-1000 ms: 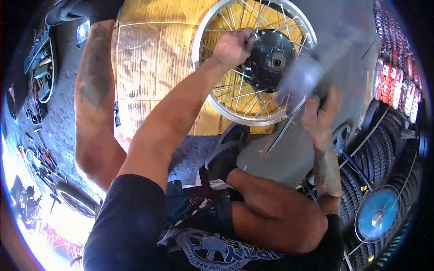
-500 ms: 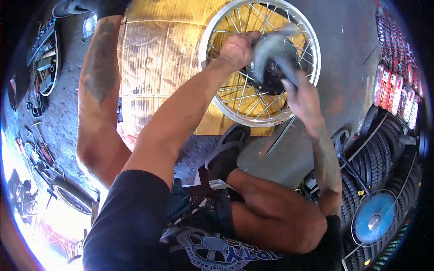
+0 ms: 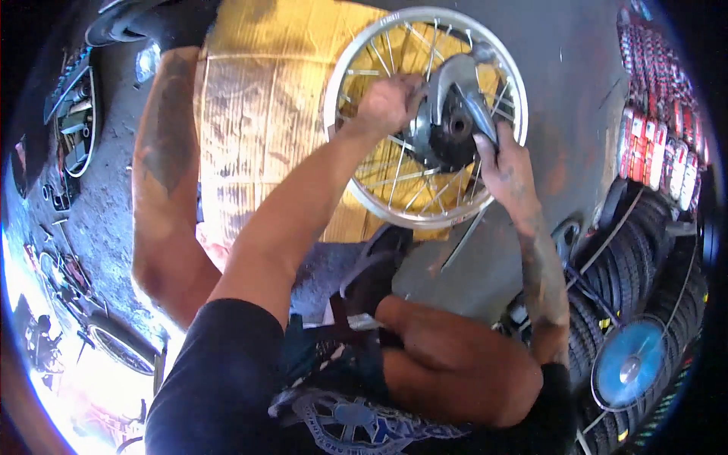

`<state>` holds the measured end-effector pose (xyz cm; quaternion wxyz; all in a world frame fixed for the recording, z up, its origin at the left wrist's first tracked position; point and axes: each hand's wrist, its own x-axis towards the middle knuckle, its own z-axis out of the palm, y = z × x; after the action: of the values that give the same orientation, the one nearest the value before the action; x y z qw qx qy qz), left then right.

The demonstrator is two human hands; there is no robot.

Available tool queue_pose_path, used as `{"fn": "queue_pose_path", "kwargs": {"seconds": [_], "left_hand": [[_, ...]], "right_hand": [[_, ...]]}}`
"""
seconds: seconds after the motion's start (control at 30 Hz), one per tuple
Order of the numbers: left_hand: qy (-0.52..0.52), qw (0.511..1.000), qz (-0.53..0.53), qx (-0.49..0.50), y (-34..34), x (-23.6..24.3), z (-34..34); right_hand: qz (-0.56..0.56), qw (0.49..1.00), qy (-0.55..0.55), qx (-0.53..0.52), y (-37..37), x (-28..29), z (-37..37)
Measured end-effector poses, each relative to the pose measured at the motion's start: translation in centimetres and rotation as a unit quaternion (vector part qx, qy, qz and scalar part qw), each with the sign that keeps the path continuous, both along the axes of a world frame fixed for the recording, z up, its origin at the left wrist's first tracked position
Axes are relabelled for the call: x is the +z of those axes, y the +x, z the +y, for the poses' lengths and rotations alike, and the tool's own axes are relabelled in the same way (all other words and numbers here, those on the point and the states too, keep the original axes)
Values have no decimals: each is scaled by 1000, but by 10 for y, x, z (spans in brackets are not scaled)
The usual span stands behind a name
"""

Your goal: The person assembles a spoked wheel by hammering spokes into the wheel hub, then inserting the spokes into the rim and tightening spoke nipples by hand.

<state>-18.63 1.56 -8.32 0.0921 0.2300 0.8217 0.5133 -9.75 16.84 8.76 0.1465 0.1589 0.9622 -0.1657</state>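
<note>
At the far left, a tray (image 3: 74,125) of small tools lies on the concrete floor (image 3: 106,220), and more loose parts are scattered below it toward a sunlit patch with a second wheel (image 3: 114,345) lying flat. A bare knee and shin rise from there along the edge of a flattened cardboard sheet (image 3: 258,121) that covers the floor in the middle.

On the cardboard lies a spoked wheel (image 3: 356,174) with a silver rim, its dark hub (image 3: 447,148) facing up. The left hand (image 3: 388,102) reaches in over the spokes and is closed in a fist on the left side of the hub; what its fingers grip is hidden under the knuckles. Over the hub sits a curved grey metal cover (image 3: 459,83), tilted, touching the hub's top. The right hand (image 3: 504,163) comes in from the lower right, its fingers curled about the right edge of that cover, holding it against the hub.

Below the wheel a thin metal rod (image 3: 462,243) lies on the floor beside a dark sandal (image 3: 375,265) on the person's foot.

To the right, stacked tyres (image 3: 644,250) lean by the wall, with a blue round disc (image 3: 629,364) in front of them and rows of red packets (image 3: 663,136) above.
</note>
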Motion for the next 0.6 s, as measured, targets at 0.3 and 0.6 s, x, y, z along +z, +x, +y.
{"fn": "queue_pose_path", "kwargs": {"seconds": [0.3, 0.6], "left_hand": [[8, 999, 16, -43, -2, -10, 5], [-8, 998, 46, 35, -64, 23, -31]], "right_hand": [[25, 999, 22, 31, 18, -3, -7], [249, 958, -69, -127, 100, 5, 48]]}}
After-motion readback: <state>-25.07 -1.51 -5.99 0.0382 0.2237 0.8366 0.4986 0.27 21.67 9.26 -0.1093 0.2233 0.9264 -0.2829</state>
